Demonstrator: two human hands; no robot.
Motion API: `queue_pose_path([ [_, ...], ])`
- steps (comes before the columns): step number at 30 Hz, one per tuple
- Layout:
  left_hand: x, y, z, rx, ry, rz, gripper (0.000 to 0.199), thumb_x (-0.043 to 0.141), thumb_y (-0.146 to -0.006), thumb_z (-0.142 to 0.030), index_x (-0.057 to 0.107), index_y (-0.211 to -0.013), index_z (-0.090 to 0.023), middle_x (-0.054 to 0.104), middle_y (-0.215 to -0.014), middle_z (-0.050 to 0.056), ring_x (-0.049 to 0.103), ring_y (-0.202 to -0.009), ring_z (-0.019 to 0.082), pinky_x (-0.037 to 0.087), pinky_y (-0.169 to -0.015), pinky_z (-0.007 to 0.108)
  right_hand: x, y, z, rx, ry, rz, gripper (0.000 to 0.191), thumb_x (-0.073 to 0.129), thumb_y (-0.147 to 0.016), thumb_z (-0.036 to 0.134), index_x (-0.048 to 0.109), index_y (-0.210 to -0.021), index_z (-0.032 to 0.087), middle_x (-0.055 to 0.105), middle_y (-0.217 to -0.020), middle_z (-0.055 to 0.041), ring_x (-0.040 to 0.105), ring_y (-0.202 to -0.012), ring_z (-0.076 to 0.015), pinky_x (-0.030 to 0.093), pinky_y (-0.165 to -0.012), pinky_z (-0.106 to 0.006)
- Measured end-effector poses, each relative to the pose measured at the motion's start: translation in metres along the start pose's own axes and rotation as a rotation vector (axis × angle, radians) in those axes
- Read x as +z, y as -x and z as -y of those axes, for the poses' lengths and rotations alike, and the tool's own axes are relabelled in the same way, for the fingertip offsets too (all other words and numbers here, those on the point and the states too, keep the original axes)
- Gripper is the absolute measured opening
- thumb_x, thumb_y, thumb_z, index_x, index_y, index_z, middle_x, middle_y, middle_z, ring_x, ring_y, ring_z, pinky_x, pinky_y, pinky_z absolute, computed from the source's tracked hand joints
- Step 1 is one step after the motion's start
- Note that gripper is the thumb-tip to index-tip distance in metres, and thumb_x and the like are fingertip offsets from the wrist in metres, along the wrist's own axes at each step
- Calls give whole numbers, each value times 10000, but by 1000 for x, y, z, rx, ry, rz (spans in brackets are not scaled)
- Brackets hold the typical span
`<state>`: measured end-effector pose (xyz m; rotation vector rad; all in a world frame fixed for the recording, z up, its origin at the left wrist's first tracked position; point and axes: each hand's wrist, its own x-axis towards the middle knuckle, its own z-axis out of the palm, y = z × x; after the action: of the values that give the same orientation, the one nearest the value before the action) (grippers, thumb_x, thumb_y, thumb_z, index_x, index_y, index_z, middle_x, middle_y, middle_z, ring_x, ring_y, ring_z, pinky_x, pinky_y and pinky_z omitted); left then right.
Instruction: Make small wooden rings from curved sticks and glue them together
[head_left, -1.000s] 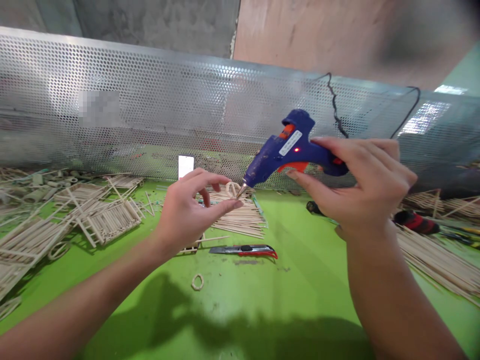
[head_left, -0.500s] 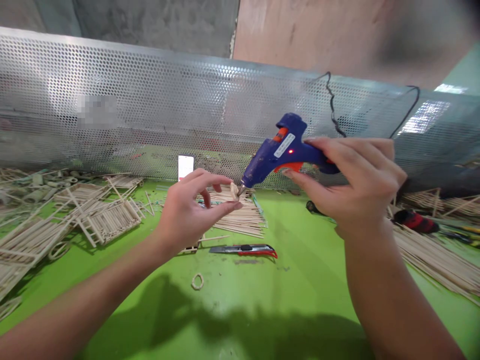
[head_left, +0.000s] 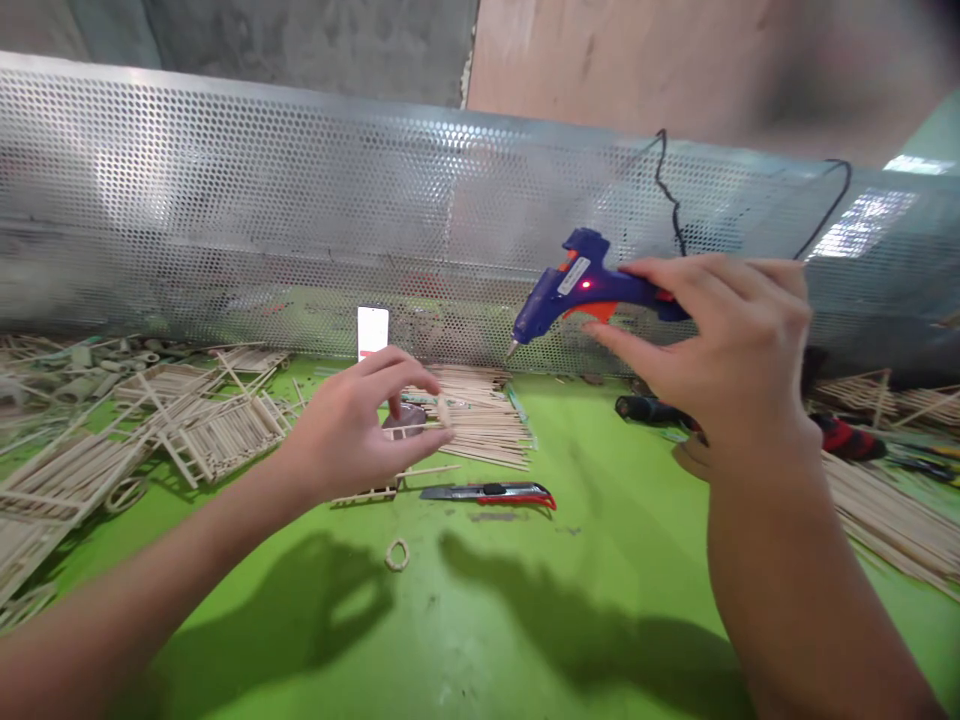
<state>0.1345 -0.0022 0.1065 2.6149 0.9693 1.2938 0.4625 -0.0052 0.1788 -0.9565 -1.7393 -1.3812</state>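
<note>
Between thumb and fingertip, my left hand pinches a small pale wooden ring, seen nearly edge-on. My right hand grips the handle of a blue glue gun with an orange trigger and a lit red light. Its metal nozzle points down and left, apart from the ring. On the green table below lies a similar ring. A utility knife with a red and grey handle lies in front of a bundle of thin wooden sticks.
Stick-built frames crowd the left side. A lit phone leans near the perforated metal panel at the back. More long sticks and a red-black tool lie at right. A black cord hangs over the panel.
The glue gun's nozzle has come away from the ring, moving up and right with my right hand. My left hand has drawn down and left, still pinching the ring.
</note>
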Motion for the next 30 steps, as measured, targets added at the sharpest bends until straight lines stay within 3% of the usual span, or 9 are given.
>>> queue_pose_path([
  [3,-18,21,23,-102,-88,225,365,687,-893,-550,732,-1092,-248,714,-1112,49,661,-728,159,563,-645,318,6,6,-11,24,-20,131,409,752,-876,518,696,-1157,227,784,-1054,-59,748,-928,-281,497,-920,-426],
  [9,-55,76,73,-417,-202,473,449,635,-868,-658,782,-1086,-294,776,-1032,67,700,-740,218,599,-643,377,21,21,-26,51,-101,327,505,638,-905,606,705,-1220,217,774,-1088,-105,721,-987,-329,485,-938,-487],
  [14,-69,107,87,-612,-254,710,437,608,-855,-623,812,-1020,-274,788,-943,74,714,-739,240,580,-644,364,29,26,-29,123,-35,480,490,555,-944,583,625,-1374,357,753,-1186,-91,685,-1063,-352,480,-917,-520],
  [17,-68,108,89,-637,-283,796,445,622,-820,-636,812,-994,-273,788,-977,82,718,-776,263,569,-676,385,35,28,-33,129,-24,495,583,535,-913,679,678,-1312,279,764,-1113,-116,697,-1046,-354,502,-894,-487],
  [21,-60,101,90,-601,-296,815,445,610,-834,-623,806,-994,-257,789,-1004,86,720,-810,271,547,-684,377,41,30,-36,119,-36,494,625,540,-903,706,709,-1242,209,766,-1073,-135,702,-1055,-345,500,-902,-450],
  [30,-40,95,97,-514,-245,588,405,642,-859,-546,782,-1105,-257,788,-1069,94,728,-803,261,561,-640,357,42,29,-39,79,-95,419,594,669,-859,661,720,-1237,205,773,-1052,-138,712,-997,-322,508,-864,-429],
])
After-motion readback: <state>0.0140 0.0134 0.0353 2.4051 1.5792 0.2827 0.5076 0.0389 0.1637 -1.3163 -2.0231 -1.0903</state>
